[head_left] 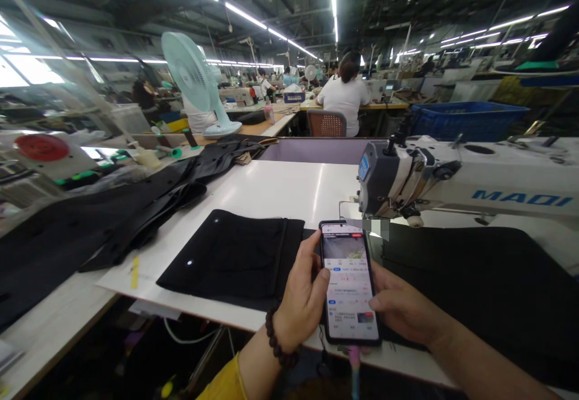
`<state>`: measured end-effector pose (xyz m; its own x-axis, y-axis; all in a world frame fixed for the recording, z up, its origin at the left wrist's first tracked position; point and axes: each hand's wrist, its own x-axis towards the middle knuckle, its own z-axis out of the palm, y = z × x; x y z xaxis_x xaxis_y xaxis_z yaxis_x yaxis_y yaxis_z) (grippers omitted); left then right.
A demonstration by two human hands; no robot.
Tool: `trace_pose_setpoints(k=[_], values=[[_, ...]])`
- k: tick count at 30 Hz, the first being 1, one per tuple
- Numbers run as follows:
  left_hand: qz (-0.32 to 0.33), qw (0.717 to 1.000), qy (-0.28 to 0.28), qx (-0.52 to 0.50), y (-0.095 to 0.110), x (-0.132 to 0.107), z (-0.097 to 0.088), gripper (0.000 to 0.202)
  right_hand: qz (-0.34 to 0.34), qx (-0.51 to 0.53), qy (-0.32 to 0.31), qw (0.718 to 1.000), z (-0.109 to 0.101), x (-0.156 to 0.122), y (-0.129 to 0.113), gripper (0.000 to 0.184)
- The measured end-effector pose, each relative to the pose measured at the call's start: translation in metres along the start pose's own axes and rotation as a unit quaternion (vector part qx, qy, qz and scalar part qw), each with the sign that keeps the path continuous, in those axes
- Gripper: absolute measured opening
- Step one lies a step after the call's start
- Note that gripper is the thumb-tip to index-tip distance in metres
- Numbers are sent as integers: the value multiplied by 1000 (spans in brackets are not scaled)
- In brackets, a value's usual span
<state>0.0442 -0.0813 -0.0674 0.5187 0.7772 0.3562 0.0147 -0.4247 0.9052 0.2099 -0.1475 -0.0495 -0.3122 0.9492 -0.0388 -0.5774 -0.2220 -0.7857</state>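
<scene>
We see a phone (349,282) held upright at the near edge of a white table (280,192), its lit screen facing us. The left hand (301,300) is curled round the phone's left edge, with the thumb lying across the screen's border. The right hand (402,309) grips it from the right and behind, with its fingers mostly hidden by the phone. A dark bead bracelet (275,339) sits on the left wrist above a yellow sleeve (226,385). A cable (355,367) hangs from the bottom of the phone.

On the table, just left of the phone and partly under the left hand, lies a flat black fabric piece (235,258) with two small pale dots. A broader black cloth (474,279) covers the surface to the right, below a white sewing machine (452,177) whose head is just beyond the phone. To the far left we find a heap of dark garments (90,219) spread over the neighbouring bench, and beyond it a red disc (41,146).

The room is a long workshop with a dark ceiling and rows of strip lights (253,17). A pale green fan (194,80) stands at the far left end of the table. Farther off a person in a white shirt (346,95) sits on a brown chair (326,123), back to us, and a blue crate (465,119) stands to the far right.
</scene>
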Motion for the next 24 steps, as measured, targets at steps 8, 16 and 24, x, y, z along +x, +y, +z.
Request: trace_pose_setpoints(k=[8, 16, 24], values=[[14, 1000, 8, 0, 2, -1, -1, 47, -10, 5, -1, 1000, 3, 0, -1, 59], [40, 999, 12, 2, -1, -4, -5, 48, -6, 27, 8, 1000, 5, -1, 0, 55], [36, 999, 28, -22, -3, -3, -5, 49, -9, 69, 6, 998, 5, 0, 2, 53]])
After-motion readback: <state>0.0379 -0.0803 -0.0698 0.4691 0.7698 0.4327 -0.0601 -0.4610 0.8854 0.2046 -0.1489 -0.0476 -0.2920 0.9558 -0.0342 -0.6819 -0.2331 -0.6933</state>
